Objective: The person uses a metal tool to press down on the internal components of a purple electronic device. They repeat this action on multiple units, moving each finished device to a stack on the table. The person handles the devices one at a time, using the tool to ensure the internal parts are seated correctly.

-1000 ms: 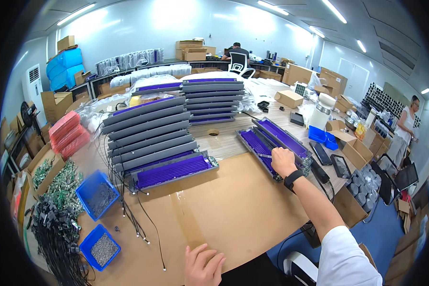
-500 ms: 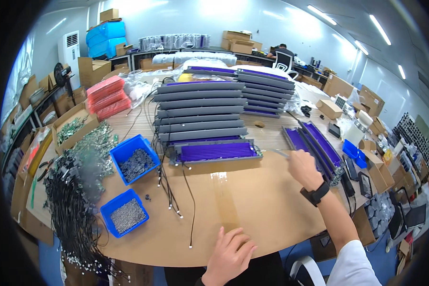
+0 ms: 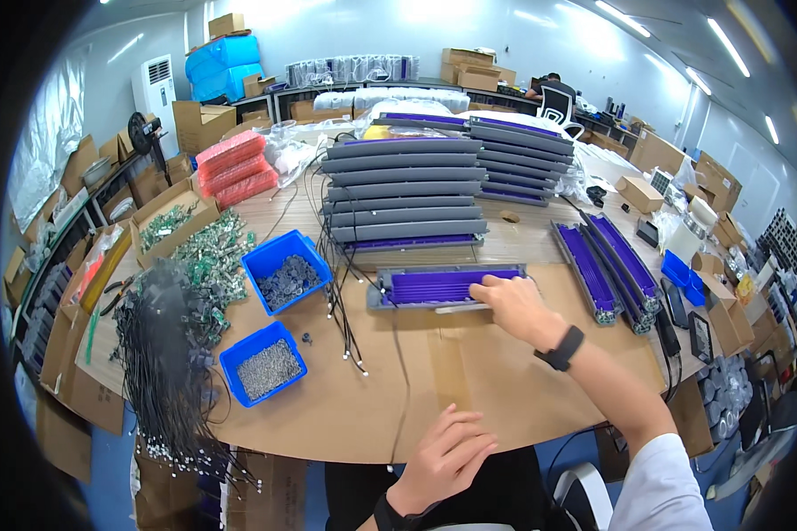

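Observation:
A long grey housing with a purple ribbed inside (image 3: 434, 288) lies across the cardboard sheet (image 3: 522, 389), just in front of the stack. My right hand (image 3: 515, 310) is closed over its right part, fingers bent down at the purple inside. A thin pale stick-like tool (image 3: 460, 308) reaches left from under this hand along the housing's near edge; its grip is hidden. My left hand (image 3: 447, 456) hovers by the near table edge, fingers loosely stretched with nothing in them. A black cable (image 3: 400, 380) runs from the housing's left end toward the near edge.
Behind stands a stack of grey housings (image 3: 403, 190); more purple housings (image 3: 607, 265) lie to the right. On the left are a blue bin of dark parts (image 3: 319, 257), a blue bin of small metal pieces (image 3: 296, 341), a black cable bundle (image 3: 164, 372) and green circuit boards (image 3: 212, 265).
The near housing has come away from the stack toward me. My right hand has moved left from beside the housings on the right onto it. The view has shifted slightly.

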Available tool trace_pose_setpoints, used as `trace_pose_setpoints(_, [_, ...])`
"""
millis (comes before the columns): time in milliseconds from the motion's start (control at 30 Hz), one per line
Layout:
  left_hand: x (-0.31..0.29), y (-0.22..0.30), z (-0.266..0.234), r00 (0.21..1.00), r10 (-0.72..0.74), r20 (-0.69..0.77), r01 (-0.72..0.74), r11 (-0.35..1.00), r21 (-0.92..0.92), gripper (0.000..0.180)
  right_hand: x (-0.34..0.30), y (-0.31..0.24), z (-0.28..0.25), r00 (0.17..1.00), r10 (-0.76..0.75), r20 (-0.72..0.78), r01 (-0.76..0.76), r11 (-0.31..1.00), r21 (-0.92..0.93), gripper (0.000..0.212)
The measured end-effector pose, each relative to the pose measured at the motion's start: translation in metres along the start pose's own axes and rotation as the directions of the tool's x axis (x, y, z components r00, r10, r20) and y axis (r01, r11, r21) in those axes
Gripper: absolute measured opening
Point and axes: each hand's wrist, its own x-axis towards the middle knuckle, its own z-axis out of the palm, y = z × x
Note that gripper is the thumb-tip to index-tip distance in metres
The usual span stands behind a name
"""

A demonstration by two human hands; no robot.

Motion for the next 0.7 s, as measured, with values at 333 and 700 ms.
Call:
trace_pose_setpoints(333, [-0.012, 0.045, -0.055, 0.994, -0.052, -0.099, 0.047, 0.997, -0.054, 0.013, -0.136, -0.007, -0.045, 0.997, 0.052, -0.049, -0.034, 0.947, 0.320, 0.016])
trace_pose_setpoints(700, [0.016, 0.002, -0.052, 0.859, -0.509, 0.051, 0.489, 0.847, 0.211, 0.046, -0.104, -0.101, -0.057, 0.990, 0.137, -0.034, -0.067, 0.663, 0.745, 0.020])
